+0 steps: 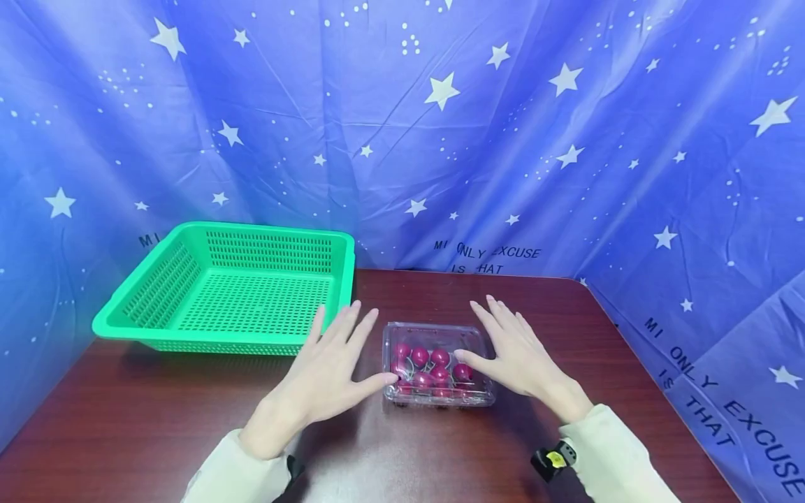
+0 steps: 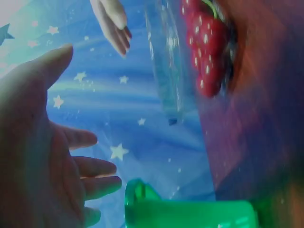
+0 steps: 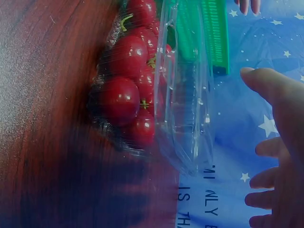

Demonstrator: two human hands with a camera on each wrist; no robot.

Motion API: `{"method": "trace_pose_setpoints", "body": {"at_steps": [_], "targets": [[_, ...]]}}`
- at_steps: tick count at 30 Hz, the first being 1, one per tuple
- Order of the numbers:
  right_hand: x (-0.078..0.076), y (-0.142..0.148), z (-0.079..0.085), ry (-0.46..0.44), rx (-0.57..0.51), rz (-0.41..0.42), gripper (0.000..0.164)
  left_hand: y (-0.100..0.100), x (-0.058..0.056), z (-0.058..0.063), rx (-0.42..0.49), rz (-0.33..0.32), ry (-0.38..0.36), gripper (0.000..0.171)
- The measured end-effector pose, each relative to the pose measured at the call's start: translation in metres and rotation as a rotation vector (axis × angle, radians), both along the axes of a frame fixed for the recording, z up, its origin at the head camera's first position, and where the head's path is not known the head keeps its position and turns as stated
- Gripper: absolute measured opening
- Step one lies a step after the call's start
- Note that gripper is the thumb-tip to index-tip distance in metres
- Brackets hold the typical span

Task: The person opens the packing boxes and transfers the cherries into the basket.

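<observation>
A clear plastic clamshell box [image 1: 434, 332] with its lid down sits on the table between the hands. Inside lie several glossy red cherry tomatoes [image 3: 121, 99] with green stems. The left hand [image 1: 323, 381] hovers to the left of the box, fingers spread, its thumb tip overlapping the box's left side in the head view. On the other side the right hand [image 1: 518, 356] is held with straight fingers, its thumb over the box's right part in that view. Both wrist views show a gap between the palm and the box, and neither hand grips anything.
A green plastic basket [image 1: 223, 333] with slotted walls stands at the back left of the dark red wooden table [image 1: 390, 461], behind the left hand. Blue cloth [image 1: 402, 140] with white stars hangs round the table's back and sides.
</observation>
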State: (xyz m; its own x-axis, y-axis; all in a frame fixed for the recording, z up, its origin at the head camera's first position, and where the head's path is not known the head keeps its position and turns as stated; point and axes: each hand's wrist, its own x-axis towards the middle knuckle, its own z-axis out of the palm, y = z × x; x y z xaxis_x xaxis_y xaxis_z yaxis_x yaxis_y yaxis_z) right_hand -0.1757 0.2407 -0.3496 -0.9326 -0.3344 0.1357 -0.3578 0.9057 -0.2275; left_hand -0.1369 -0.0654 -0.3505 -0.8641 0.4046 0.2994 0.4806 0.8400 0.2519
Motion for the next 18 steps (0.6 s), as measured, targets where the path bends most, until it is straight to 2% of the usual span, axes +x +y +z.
{"method": "trace_pose_setpoints", "body": {"at_steps": [3, 7, 13, 18], "targets": [[0.000, -0.003, -0.001, 0.009, 0.002, 0.013, 0.093, 0.007, 0.002, 0.000, 0.035, -0.032, -0.034, 0.091], [-0.001, -0.005, -0.002, 0.008, 0.010, 0.031, 0.092, 0.018, 0.004, -0.004, 0.054, -0.028, -0.039, 0.087], [-0.006, -0.007, -0.004, 0.021, 0.011, 0.086, 0.089, 0.037, 0.010, -0.024, 0.067, -0.029, 0.006, 0.078], [-0.008, -0.008, -0.007, -0.012, 0.012, 0.129, 0.088, 0.048, 0.016, -0.040, 0.081, -0.007, 0.021, 0.075]]}}
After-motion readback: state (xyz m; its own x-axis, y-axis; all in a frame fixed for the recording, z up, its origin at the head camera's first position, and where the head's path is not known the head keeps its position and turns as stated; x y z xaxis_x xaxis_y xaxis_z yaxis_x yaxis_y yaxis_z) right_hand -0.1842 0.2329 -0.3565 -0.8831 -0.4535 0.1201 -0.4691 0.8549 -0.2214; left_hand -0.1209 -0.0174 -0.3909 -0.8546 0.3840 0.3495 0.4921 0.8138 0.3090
